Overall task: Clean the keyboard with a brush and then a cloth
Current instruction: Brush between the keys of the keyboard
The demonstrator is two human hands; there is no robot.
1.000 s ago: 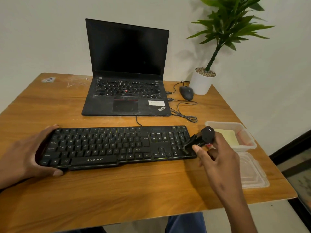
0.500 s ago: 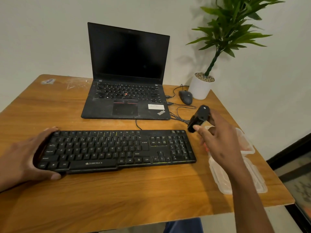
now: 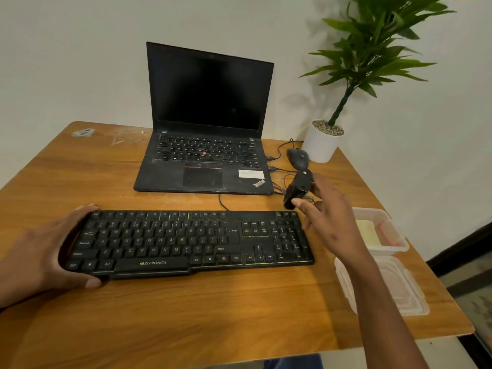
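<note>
Wooden desk (image 3: pixel 186 315) against a plain wall is where I'm doing this, with the keyboard (image 3: pixel 186 241) lying flat right in front of me. My left hand (image 3: pixel 40 259) is gripping the keyboard's left end, thumb (image 3: pixel 90 283) curled under the front edge and the other fingers wrapped over the far corner, so it's pinned down. My right hand (image 3: pixel 327 222) is hovering just past the keyboard's far right corner, pinching the little black brush (image 3: pixel 299 189) between thumb and fingers; the rest of those fingers are hanging fairly loose. The brush is up in the air, not touching any keys, and I can't really tell which way the bristles are pointing.

Beyond my right fingertips are the mouse (image 3: pixel 298 157) with its tangle of cable, the open laptop (image 3: pixel 207 134) and a potted plant (image 3: pixel 323 141). Down by my right wrist is a clear plastic box (image 3: pixel 380 233) with its lid (image 3: pixel 383 286) lying beside it, and something pale yellow inside that's probably the cloth.

So progress-wise: I'd say I'm somewhere in the brushing part, can't tell how much of the keys are done from looking. The cloth wipe hasn't started, assuming that yellow thing is it.
</note>
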